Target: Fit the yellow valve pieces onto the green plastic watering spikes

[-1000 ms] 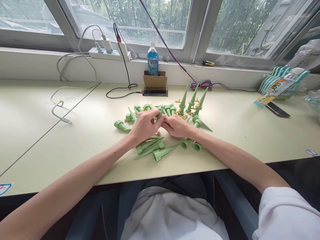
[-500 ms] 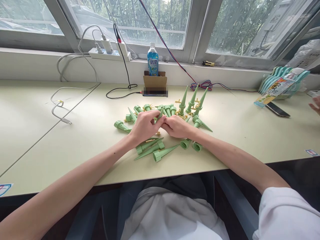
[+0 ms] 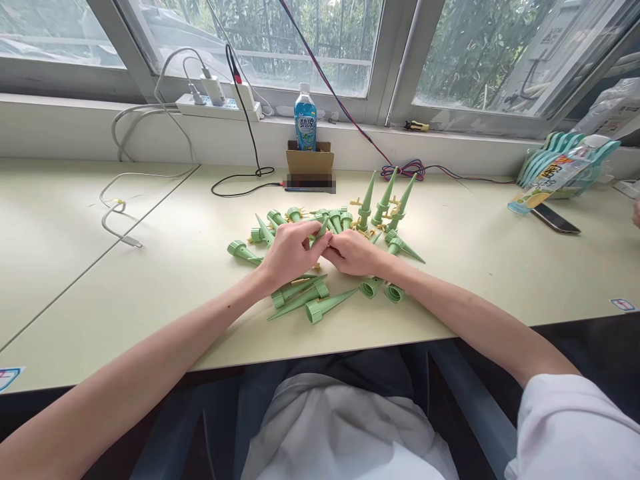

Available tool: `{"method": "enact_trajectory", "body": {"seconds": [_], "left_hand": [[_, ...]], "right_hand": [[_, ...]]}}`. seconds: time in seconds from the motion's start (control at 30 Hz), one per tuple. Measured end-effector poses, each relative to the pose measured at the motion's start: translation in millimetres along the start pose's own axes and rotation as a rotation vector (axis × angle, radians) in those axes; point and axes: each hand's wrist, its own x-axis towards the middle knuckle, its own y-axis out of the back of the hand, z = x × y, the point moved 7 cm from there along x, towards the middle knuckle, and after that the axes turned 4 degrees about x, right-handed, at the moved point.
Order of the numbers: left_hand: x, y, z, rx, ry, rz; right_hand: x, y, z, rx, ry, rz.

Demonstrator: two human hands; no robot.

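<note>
Both my hands meet over a pile of green cone-shaped plastic spikes [image 3: 300,297] on the pale table [image 3: 165,280]. My left hand [image 3: 289,252] is closed around one green spike [image 3: 320,233], whose tip sticks out past my fingers. My right hand [image 3: 354,252] is closed and pinches at the same spike where the two hands touch; what else it holds is hidden. Three spikes [image 3: 385,200] stand upright just behind my right hand, with small tan valve pieces among them.
A blue drink bottle [image 3: 305,124] stands in a small cardboard box [image 3: 310,162] at the back. Cables [image 3: 117,207] and a power strip [image 3: 220,105] lie left. A phone [image 3: 555,219], snack bag and teal items sit far right, where another person's hand [image 3: 637,213] shows at the edge.
My hands have stayed nearly still on the spike. The other person's hand at the right edge appeared and has since drawn back toward the edge.
</note>
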Motion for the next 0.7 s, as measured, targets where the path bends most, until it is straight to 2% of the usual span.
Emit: {"method": "enact_trajectory", "body": {"seconds": [0.7], "left_hand": [[0.2, 1.2, 1.7, -0.015, -0.034, 0.003]], "right_hand": [[0.1, -0.3, 0.3, 0.019, 0.019, 0.004]]}}
